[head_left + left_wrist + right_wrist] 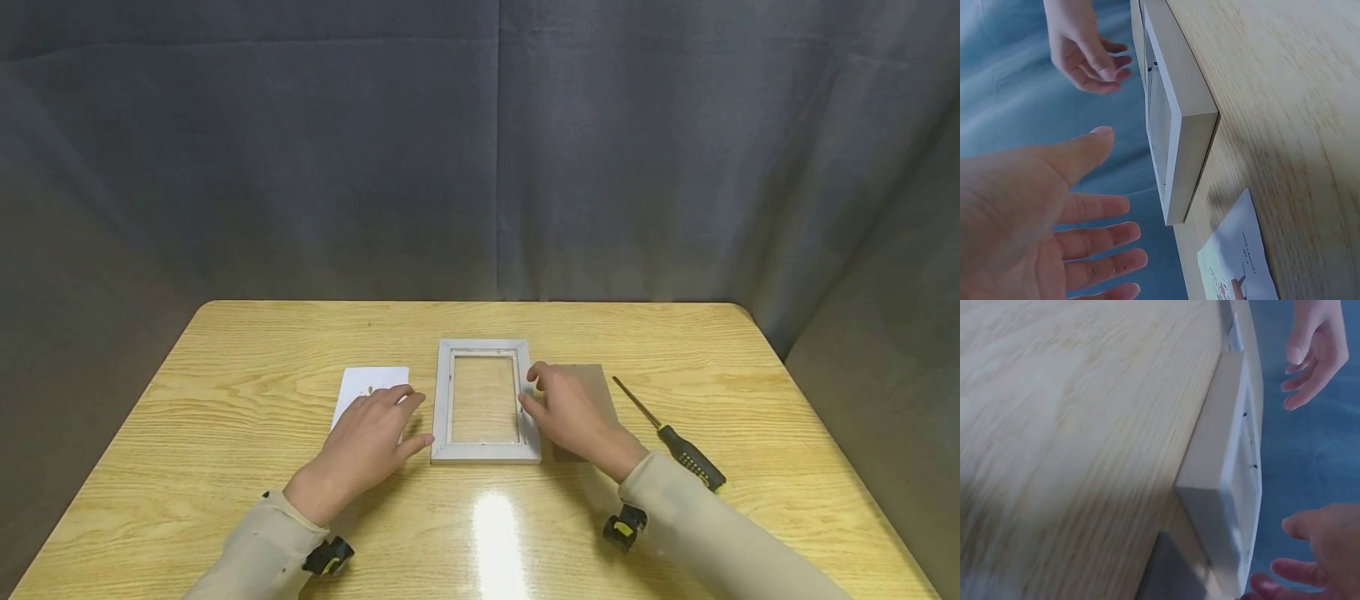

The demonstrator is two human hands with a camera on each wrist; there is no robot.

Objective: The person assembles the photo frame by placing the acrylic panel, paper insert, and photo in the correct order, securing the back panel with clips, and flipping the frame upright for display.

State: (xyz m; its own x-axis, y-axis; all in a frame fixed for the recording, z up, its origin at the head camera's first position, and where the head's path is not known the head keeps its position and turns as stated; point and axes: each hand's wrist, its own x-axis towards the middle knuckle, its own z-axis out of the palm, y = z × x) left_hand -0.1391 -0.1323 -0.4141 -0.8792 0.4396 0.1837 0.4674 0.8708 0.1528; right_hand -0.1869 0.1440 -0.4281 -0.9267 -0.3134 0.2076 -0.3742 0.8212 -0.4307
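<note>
A white picture frame [443,400] lies flat on the wooden table, its middle showing the wood grain through it. My left hand [367,437] hovers left of it, fingers loosely spread and holding nothing; in the left wrist view that hand [1029,206] is apart from the frame [1191,134]. Partly hidden beneath the left hand is a white printed card [375,377]. At the frame's right side is my right hand [573,417], fingers slightly bent with nothing between them. The right wrist view shows this hand [1316,556] beside the frame [1210,434]; whether it touches is unclear.
A flat brown board [597,392] lies right of the frame, partly covered by the right hand. Farther right rests a screwdriver [690,457] with a black handle, its tip pointing away. Dark grey curtains [480,167] hang behind the table and at both sides.
</note>
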